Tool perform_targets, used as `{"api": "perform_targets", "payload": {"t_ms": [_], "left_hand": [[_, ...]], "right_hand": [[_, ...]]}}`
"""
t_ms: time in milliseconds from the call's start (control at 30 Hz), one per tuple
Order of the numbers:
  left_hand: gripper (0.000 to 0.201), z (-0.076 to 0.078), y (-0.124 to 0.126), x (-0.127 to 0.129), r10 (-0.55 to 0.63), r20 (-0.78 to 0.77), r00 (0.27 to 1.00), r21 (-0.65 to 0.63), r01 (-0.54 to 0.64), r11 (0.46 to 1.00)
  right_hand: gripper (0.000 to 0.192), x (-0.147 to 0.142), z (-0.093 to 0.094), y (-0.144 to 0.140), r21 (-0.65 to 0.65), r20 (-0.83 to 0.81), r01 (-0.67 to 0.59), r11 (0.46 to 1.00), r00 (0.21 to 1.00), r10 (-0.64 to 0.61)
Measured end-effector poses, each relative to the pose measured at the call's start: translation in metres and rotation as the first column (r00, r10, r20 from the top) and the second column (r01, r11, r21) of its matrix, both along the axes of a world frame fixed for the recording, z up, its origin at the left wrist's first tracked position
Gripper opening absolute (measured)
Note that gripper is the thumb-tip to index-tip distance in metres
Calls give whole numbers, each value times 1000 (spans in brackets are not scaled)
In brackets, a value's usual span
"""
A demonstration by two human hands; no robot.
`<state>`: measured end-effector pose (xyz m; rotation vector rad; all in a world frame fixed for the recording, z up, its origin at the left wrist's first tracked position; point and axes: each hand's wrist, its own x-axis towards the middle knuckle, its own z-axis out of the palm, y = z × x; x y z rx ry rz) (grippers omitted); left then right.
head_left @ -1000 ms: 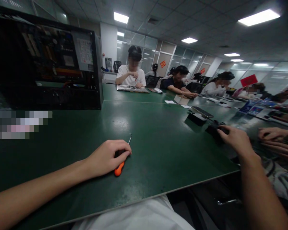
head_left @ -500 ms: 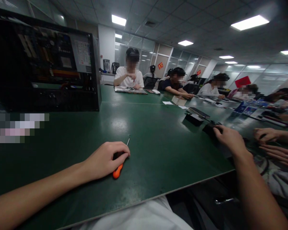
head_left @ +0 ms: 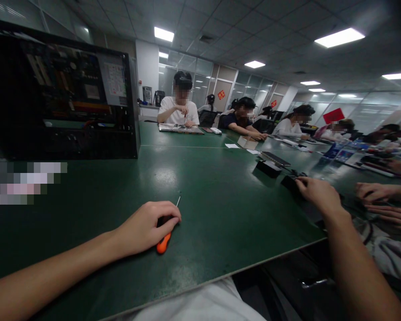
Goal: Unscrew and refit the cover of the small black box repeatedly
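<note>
Held a screwdriver (head_left: 163, 244) in the left fingers (head_left: 174, 208), curled over it with the thumb closing in from the near side, the orange handle end jutting out below and the thin shaft showing just beyond the fingertips, aimed away across the counter (head_left: 203, 187). Rested them low on the green surface, seemingly for support, and so had the tool slanting close to the surface rather than raised. Stretched the right fingers (head_left: 302, 183) well out to the other side, onto a dark object (head_left: 289, 183) just ahead of and below them. Appeared to touch it there, but could not tell whether gripping it or merely steadying it, nor make out its shape in the gloom. Saw a small black box (head_left: 268, 168) a little beyond those fingers, with a dark flat slab (head_left: 276, 158) close by its far edge, perhaps leaning on it for a rest. Noticed a co-worker's hands (head_left: 376, 191) to the right of the right fingers, near but apart. Saw a black computer case (head_left: 87, 145) beyond and to the left of the left fingers, upright, with the open side facing nearer, presumably turned so for a clear view of the parts inside.
</note>
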<state>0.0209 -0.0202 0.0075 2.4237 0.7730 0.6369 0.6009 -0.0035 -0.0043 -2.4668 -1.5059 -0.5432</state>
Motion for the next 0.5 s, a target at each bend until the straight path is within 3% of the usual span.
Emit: {"api": "perform_targets", "payload": {"t_ms": [233, 500], "left_hand": [[20, 1, 0, -1, -1, 1, 1000, -3, 1, 1000], [20, 3, 0, -1, -16, -10, 1000, -7, 16, 1000]], "right_hand": [[45, 11, 3, 11, -43, -8, -46, 998, 999, 46], [46, 20, -3, 18, -56, -19, -48, 997, 999, 47]]}}
